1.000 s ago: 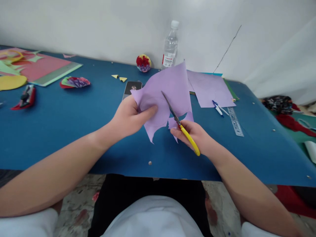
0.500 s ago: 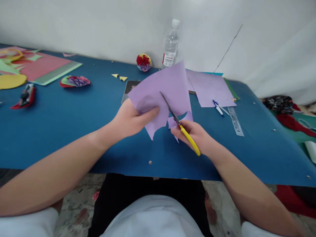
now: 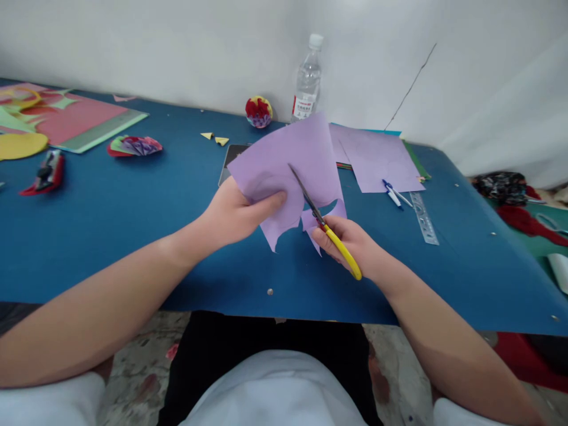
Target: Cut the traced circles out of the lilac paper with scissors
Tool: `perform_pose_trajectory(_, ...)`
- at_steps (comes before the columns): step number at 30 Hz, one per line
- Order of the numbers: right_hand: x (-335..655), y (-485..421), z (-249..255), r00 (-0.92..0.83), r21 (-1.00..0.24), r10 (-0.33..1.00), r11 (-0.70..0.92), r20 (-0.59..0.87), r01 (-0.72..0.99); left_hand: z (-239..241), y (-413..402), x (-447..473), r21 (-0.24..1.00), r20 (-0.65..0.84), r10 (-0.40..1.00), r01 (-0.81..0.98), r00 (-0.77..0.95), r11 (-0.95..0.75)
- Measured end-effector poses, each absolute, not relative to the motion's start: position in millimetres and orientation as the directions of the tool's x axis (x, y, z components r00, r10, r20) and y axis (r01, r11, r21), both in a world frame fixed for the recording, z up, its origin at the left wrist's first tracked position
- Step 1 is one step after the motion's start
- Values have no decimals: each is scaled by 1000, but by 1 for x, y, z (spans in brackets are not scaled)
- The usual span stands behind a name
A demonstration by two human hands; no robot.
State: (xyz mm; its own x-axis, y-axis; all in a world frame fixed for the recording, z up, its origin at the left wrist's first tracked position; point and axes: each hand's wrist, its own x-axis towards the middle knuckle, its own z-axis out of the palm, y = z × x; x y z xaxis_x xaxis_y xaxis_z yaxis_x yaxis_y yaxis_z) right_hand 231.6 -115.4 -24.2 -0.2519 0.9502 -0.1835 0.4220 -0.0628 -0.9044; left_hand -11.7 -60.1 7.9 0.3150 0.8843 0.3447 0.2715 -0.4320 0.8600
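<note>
On the far left of the blue desk (image 3: 133,225) lie a pink sheet (image 3: 75,118) with scraps and a folded paper fan (image 3: 134,145). Nearer the middle, the left hand (image 3: 233,214) pinches the purple sheet (image 3: 284,160) at its left edge, thumb on top and fingers beneath, holding it tilted up above the desk. The scissors (image 3: 326,228) cross the sheet's right part, blades nearly together and pointing away. The right hand (image 3: 350,245) is closed around the yellow handles.

The sheet's near edge is already cut into curved points, with a small flap hanging by the handles. The larger far part looks uncut, so I judge the cutting well short of done. Compared with half a second ago, the sheet has swung a little leftward and lower, covering more of the dark phone (image 3: 233,151) behind it, while the scissors have hardly shifted. Further right lie a second purple sheet (image 3: 377,157), a pen (image 3: 391,194) and a ruler (image 3: 423,218).
</note>
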Motion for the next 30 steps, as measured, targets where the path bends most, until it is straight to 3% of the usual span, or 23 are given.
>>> perform_pose_trajectory(30,232,-114,-25,-305,-902,938,-20,-167,432,7,-59,-12,853,341,883,288,324,-435)
